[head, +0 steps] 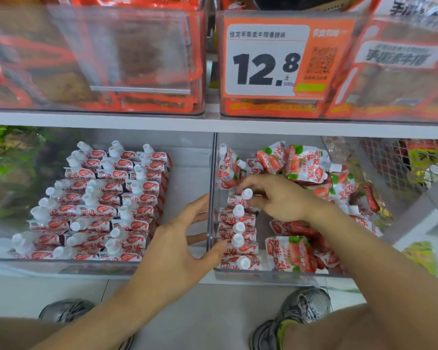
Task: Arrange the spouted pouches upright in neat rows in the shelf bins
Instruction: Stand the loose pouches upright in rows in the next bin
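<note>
Shop shelf [213, 126] carrying two clear bins. Left bin [99, 266]: red-and-white spouted pouches [99, 210] upright in three rows, white caps up. Right bin [263, 276]: one upright row [238, 238] along its left wall, a loose heap [304, 168] behind and right. Left hand [185, 238], fingers spread wide, rests at the wall between the bins. Right hand [276, 198], fingers curled, pinches the rearmost pouch [240, 198] of that row; its palm hides the pouches beneath. Upper-shelf packs are blurred.

Left fingers [200, 218]: I see them only through the bin divider [211, 198].
Upper bins [94, 59]: blurred, cut off by top edge.
Shoes [291, 319]: partly behind my arms.
Right fingertips [240, 186]: contact unclear.
</note>
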The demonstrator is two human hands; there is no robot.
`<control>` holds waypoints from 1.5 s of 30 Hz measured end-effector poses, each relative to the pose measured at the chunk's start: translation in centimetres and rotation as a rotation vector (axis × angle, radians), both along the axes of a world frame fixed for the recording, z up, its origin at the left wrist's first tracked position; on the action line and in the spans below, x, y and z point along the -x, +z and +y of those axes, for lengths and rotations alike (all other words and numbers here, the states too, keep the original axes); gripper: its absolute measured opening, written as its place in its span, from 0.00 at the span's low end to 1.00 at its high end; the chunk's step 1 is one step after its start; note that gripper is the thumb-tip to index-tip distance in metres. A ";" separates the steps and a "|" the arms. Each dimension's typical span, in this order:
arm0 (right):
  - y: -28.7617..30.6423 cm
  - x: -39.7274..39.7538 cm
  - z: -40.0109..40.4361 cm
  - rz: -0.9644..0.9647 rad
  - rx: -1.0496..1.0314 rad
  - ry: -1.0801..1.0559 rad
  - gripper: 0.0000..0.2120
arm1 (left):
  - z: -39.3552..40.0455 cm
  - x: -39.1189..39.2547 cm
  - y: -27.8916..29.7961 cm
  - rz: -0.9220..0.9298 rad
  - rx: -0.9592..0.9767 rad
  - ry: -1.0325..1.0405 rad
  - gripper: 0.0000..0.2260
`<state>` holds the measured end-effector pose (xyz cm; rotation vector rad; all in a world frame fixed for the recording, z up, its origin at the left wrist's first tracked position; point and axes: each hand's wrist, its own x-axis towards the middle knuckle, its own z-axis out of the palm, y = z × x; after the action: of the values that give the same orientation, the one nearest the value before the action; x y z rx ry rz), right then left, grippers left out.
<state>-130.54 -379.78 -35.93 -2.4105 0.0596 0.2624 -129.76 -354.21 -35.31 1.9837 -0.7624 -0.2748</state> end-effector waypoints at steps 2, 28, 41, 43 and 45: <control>0.0 -0.5 0.3 0.012 -0.094 0.008 0.12 | 0.1 -0.2 -0.2 0.017 0.008 -0.006 0.35; 2.7 -3.1 -0.4 -0.344 -0.051 -0.186 0.23 | 0.4 -1.1 0.2 0.129 0.074 -0.068 0.33; 5.6 5.1 4.3 -0.375 -0.709 -0.047 0.40 | -0.6 -2.7 6.9 0.163 0.133 -0.043 0.15; 5.4 3.8 2.0 -0.471 -0.436 -0.199 0.26 | 0.8 -3.3 6.9 0.147 0.130 0.049 0.15; 4.9 1.4 -0.1 -0.484 -0.013 -0.213 0.13 | 2.0 -4.0 6.3 0.165 0.169 0.157 0.16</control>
<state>-131.93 -379.88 -30.98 -2.3663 0.0919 -0.4164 -125.77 -352.19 -28.99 1.8244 -0.5044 -0.2678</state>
